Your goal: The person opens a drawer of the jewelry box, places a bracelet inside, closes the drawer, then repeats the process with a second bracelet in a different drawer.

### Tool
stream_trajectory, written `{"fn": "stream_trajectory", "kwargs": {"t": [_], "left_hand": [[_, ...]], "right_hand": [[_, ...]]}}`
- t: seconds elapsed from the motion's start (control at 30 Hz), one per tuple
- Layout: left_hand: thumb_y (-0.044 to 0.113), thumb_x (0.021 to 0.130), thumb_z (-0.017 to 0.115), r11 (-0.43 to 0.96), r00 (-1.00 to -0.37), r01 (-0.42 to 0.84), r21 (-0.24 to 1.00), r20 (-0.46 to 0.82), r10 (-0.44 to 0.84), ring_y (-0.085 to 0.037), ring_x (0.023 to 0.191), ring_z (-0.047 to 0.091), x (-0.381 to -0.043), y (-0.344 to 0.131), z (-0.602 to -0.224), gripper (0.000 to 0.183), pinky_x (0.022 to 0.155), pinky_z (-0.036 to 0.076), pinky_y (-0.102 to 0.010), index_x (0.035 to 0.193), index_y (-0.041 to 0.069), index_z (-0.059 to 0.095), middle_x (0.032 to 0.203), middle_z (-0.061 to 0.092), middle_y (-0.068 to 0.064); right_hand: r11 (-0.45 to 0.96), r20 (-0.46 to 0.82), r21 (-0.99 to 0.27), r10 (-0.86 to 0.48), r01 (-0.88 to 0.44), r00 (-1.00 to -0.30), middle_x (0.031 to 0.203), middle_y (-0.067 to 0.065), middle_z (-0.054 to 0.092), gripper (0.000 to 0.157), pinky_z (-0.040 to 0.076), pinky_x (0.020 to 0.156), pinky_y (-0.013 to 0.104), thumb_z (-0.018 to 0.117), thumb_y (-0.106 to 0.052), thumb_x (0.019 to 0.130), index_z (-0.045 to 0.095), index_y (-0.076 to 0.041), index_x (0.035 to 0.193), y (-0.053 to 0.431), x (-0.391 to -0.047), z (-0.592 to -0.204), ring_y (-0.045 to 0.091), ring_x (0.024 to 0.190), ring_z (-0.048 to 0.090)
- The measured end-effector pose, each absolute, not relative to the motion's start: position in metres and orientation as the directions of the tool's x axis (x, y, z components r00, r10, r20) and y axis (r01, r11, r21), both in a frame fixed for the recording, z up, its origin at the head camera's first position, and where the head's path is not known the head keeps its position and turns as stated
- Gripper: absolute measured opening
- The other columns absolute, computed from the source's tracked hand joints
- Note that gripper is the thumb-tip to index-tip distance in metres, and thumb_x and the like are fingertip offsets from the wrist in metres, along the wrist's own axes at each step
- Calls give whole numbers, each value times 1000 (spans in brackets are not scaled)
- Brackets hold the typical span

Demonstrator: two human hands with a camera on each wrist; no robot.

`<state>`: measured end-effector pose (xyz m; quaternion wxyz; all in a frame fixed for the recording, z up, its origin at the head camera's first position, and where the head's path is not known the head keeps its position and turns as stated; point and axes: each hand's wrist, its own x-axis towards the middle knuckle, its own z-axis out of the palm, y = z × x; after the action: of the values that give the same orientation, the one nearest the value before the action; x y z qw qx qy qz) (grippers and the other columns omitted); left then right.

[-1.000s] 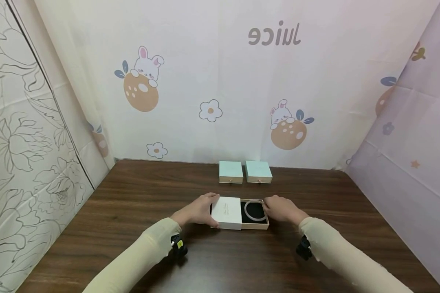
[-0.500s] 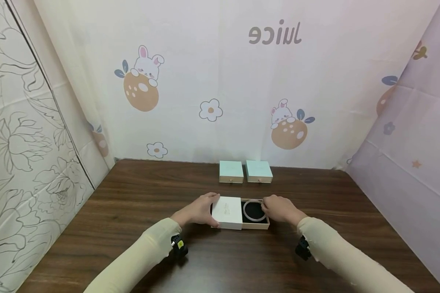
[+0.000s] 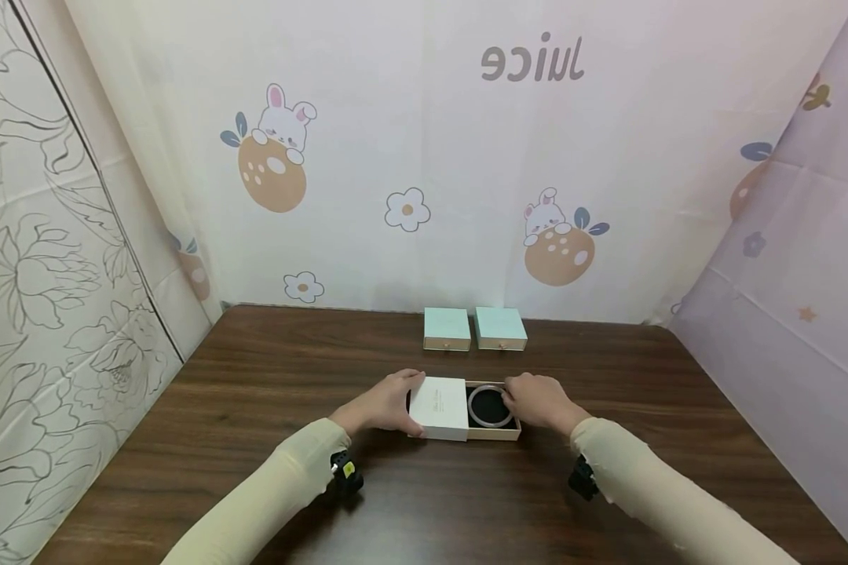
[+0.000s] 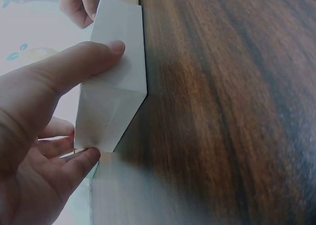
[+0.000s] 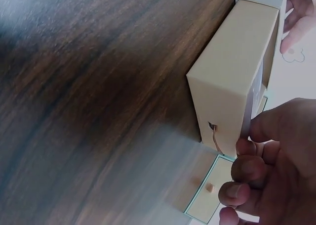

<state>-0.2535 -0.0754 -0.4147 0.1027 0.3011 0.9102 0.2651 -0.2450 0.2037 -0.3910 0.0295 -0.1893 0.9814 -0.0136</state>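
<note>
A white box sleeve (image 3: pixel 439 407) lies on the brown table, with its cream drawer (image 3: pixel 493 434) slid out to the right. Inside, on black padding, is a pale lilac bangle (image 3: pixel 475 420). My left hand (image 3: pixel 387 404) grips the sleeve's left end, thumb on the near side and fingers at the far corner, as the left wrist view shows. My right hand (image 3: pixel 540 402) is at the drawer's right end. Its thumb and forefinger pinch the edge of the bangle, seen close up in the right wrist view. A short ribbon pull (image 5: pixel 216 139) hangs from the drawer's front.
Two mint-green drawer boxes, a left one (image 3: pixel 447 324) and a right one (image 3: pixel 501 324), stand side by side behind the white box, their small knobs facing me. A printed curtain (image 3: pixel 346 157) closes off the table's back edge.
The right hand has shifted slightly left with the bangle, which sits a little further from the drawer's right end. The left hand keeps its grip on the sleeve.
</note>
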Motion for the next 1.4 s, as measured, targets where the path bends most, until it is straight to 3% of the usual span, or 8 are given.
{"fn": "stream_trajectory", "kwargs": {"t": [0.33, 0.47, 0.57, 0.87, 1.23, 1.4], "left_hand": [[38, 70, 84, 680, -798, 494, 542, -30, 602, -29, 129, 40, -255, -75, -416, 100, 100, 38, -41, 146, -3, 33, 146, 35, -18], [38, 70, 84, 681, -798, 493, 542, -31, 602, -29, 128, 40, -255, -75, -416, 100, 100, 38, -41, 146, -3, 33, 146, 36, -17], [38, 70, 84, 680, -796, 496, 540, -30, 605, -29, 128, 40, -255, -75, -416, 100, 101, 37, -41, 145, -3, 34, 146, 36, -17], [37, 70, 84, 669, -793, 501, 550, -18, 609, -29, 127, 41, -254, -76, -414, 100, 100, 38, -41, 145, -4, 33, 146, 36, -19], [36, 70, 84, 671, -801, 489, 557, -19, 599, -30, 128, 40, -253, -77, -415, 99, 100, 38, -42, 145, -3, 34, 146, 36, -18], [36, 70, 84, 669, -797, 492, 557, -20, 604, -29, 128, 40, -254, -76, -416, 99, 100, 38, -42, 146, -3, 33, 146, 35, -18]], "right_hand": [[848, 43, 195, -509, -492, -860, 56, -1, 47, 23, 37, 51, 34, 58, -16, 90, 55, -11, 67, 204, -249, -400, 13, 49, 43], [826, 35, 230, -535, -515, -844, 56, -1, 45, 26, 35, 53, 34, 60, -15, 88, 51, -13, 63, 202, -249, -406, 13, 49, 40], [837, 34, 183, -529, -515, -848, 54, -3, 43, 30, 34, 52, 34, 59, -15, 88, 47, -15, 61, 202, -248, -404, 13, 48, 39], [908, -10, -145, -400, -394, -917, 54, -4, 44, 29, 34, 47, 29, 47, -17, 96, 54, -15, 68, 213, -248, -398, 12, 47, 41], [927, -100, -183, -348, -327, -932, 61, -1, 46, 25, 37, 52, 32, 45, -19, 96, 57, -12, 76, 232, -242, -403, 15, 54, 43], [926, -155, -208, -349, -315, -924, 67, -1, 51, 24, 41, 59, 35, 46, -20, 98, 64, -10, 87, 234, -240, -407, 14, 60, 47]]}}
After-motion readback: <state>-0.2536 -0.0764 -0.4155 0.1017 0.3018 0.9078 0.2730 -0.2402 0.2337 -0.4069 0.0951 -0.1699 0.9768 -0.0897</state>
